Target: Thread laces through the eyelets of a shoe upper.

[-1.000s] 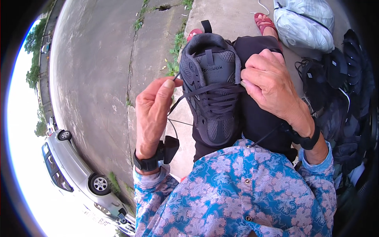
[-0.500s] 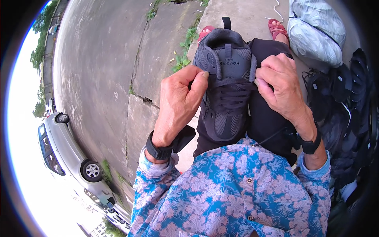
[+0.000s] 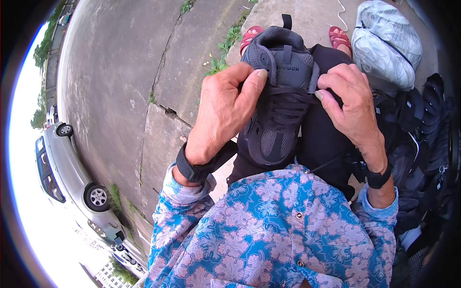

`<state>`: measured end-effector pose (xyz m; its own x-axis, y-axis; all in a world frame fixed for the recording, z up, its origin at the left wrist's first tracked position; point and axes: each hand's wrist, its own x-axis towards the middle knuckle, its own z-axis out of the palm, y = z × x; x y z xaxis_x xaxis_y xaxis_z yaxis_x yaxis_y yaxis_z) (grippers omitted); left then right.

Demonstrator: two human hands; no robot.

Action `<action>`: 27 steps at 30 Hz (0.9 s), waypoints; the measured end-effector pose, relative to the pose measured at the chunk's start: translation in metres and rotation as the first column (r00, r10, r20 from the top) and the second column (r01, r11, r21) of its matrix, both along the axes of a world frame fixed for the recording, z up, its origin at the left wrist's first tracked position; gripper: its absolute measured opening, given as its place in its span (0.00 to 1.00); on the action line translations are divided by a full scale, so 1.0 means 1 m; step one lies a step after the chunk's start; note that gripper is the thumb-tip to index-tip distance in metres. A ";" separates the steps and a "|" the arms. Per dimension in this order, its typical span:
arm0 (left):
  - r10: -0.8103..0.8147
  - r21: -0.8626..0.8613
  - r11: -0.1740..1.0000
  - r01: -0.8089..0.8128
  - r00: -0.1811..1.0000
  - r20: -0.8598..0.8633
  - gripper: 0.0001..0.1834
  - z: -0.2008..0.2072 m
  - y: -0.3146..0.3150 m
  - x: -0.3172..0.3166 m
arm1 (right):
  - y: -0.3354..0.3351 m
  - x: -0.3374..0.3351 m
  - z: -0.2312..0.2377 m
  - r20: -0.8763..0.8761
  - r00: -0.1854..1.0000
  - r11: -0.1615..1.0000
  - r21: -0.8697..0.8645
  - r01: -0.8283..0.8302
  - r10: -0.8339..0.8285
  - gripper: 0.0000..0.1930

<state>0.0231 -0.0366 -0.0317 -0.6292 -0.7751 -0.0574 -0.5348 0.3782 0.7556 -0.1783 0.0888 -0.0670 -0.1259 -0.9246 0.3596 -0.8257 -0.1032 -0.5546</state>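
A dark grey sneaker rests on my lap, toe toward me and heel loop pointing away. Black shoelaces cross its lower eyelets, while the padded tongue lies uncovered above them. My left hand is closed in a pinch at the left eyelet edge, apparently on the lace. On the opposite edge, my right hand pinches with thumb and forefinger where the lace comes out. Both fingertips partly hide what they grip.
Many black shoes are piled at my right. Beyond them sits a translucent white plastic bag, stuffed full. A white cord lies on the concrete near my red sandals. A silver car is parked at far left.
Both hands and the shoe appear slightly further right. My left fingertips have moved up along the eyelet edge; the right hand keeps its pinch at the other edge.
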 end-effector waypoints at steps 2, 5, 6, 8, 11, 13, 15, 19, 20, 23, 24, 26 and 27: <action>0.033 0.159 0.987 -0.020 0.996 -0.080 0.21 -0.004 0.000 0.008 | -0.005 -0.003 0.007 0.028 1.000 0.998 -0.059 0.009 -0.008 0.08; 0.041 0.275 0.961 -0.007 0.992 -0.117 0.21 -0.014 0.000 0.010 | -0.020 -0.001 0.013 0.035 0.999 0.993 -0.120 0.001 0.003 0.10; 0.046 0.277 0.961 -0.011 0.992 -0.121 0.21 -0.016 0.002 0.011 | -0.028 0.003 0.014 0.007 0.998 0.990 -0.129 -0.063 0.065 0.11; 0.063 0.304 0.952 -0.020 0.989 -0.131 0.20 -0.019 0.002 0.011 | -0.041 0.014 0.012 -0.032 0.986 0.978 -0.127 -0.165 0.163 0.12; 0.059 0.270 0.962 -0.025 0.991 -0.118 0.18 -0.029 0.003 0.015 | -0.053 0.024 0.004 0.013 0.977 0.968 -0.142 -0.207 0.211 0.10; 0.096 0.286 0.956 -0.058 0.988 -0.122 0.18 -0.030 0.004 0.012 | -0.056 0.024 0.003 0.060 0.972 0.969 -0.109 -0.221 0.228 0.08; 0.131 0.303 0.949 -0.087 0.983 -0.127 0.18 -0.034 0.005 0.011 | -0.060 0.022 0.000 0.123 0.962 0.969 -0.071 -0.235 0.242 0.08; 0.130 0.331 0.943 -0.044 0.962 -0.241 0.18 -0.041 0.007 0.011 | -0.065 0.024 0.002 0.082 0.961 0.964 -0.019 -0.264 0.265 0.03; 0.136 0.365 0.930 -0.030 0.954 -0.268 0.19 -0.041 0.007 0.010 | -0.065 0.024 0.003 0.080 0.960 0.963 -0.019 -0.267 0.268 0.03; 0.150 0.423 0.906 -0.024 0.952 -0.267 0.19 -0.037 0.007 0.009 | -0.065 0.022 0.004 0.038 0.963 0.963 0.018 -0.269 0.268 0.03; 0.147 0.425 0.905 -0.019 0.952 -0.270 0.19 -0.036 0.007 0.008 | -0.064 0.022 0.006 -0.033 0.962 0.963 0.007 -0.271 0.271 0.04; 0.149 0.426 0.904 -0.032 0.958 -0.245 0.18 -0.033 0.008 0.011 | -0.061 0.021 0.011 -0.101 0.956 0.961 0.003 -0.275 0.274 0.05; 0.150 0.430 0.902 -0.030 0.957 -0.247 0.18 -0.030 0.008 0.012 | -0.058 0.019 0.016 -0.231 0.937 0.960 -0.040 -0.277 0.261 0.06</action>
